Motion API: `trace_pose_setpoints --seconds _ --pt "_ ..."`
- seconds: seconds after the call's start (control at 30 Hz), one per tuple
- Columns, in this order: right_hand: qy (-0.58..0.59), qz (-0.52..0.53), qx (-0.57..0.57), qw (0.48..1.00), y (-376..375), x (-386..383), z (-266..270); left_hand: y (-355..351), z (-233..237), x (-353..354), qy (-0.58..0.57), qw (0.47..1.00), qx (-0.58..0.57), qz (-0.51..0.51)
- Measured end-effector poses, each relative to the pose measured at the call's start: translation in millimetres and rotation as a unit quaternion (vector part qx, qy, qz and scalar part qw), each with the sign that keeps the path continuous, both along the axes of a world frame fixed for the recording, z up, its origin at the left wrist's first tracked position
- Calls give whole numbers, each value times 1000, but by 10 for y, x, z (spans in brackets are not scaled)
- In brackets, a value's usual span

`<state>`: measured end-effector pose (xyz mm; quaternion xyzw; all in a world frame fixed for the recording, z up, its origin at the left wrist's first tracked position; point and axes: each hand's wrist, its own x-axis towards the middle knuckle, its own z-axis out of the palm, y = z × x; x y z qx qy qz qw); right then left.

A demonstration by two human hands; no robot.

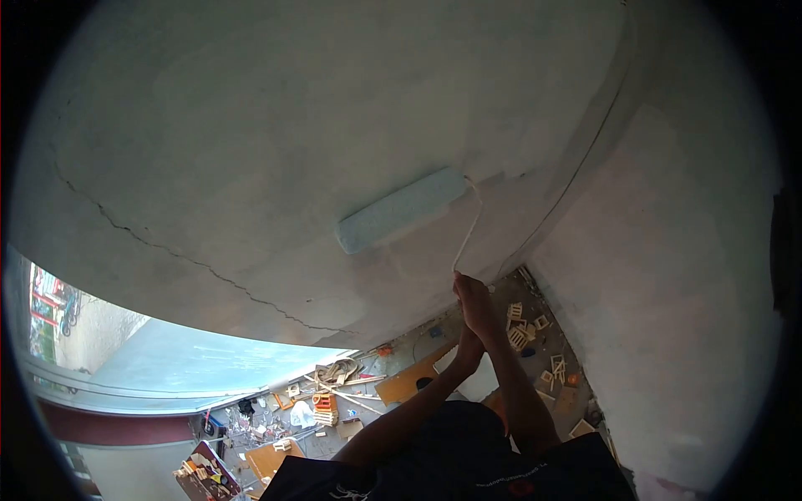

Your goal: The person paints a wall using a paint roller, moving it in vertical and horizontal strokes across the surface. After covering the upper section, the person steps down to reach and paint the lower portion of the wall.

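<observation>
A long paint roller (pixel 405 209) with a pale grey-blue sleeve lies slanted against the grey plaster surface (pixel 276 125). Its thin bent wire frame (pixel 469 234) runs down from the sleeve's right end to my hands. Closed around the grip end is my right hand (pixel 475 302), the upper of the two. Just beneath it, my left hand (pixel 469 349) is also closed on the handle, which the fingers mostly hide. Around the roller the plaster shows darker and lighter patches.
A jagged crack (pixel 192 260) crosses the plaster at left, and a dark seam (pixel 576 175) runs toward the pale right wall (pixel 668 292). Below, the floor holds small wooden frames (pixel 518 330), an orange slatted piece (pixel 324 407), boards, a white bag (pixel 302 415) and scattered debris.
</observation>
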<state>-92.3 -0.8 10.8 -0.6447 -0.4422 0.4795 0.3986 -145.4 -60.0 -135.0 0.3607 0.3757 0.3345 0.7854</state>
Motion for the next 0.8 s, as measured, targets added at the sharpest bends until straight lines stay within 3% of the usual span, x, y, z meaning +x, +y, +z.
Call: trace_pose_setpoints --seconds 0.1,0.37,0.5,0.6,0.7,0.8 --pt "-136 27 147 979 -31 -17 -467 -66 -73 -56 25 1000 12 -4" --pt "-180 16 59 982 -219 -149 -940 -248 -89 -178 67 996 59 -4" --pt "-149 2 15 989 -203 -210 -427 -221 -21 -161 75 994 84 2" --pt "-271 47 152 949 -182 -217 -309 -197 24 -151 83 992 99 3" --pt "-280 79 112 950 -156 -234 178 -196 44 -143 89 990 113 1" --pt "-290 79 145 943 -181 -215 15 -211 52 -145 102 987 127 3"
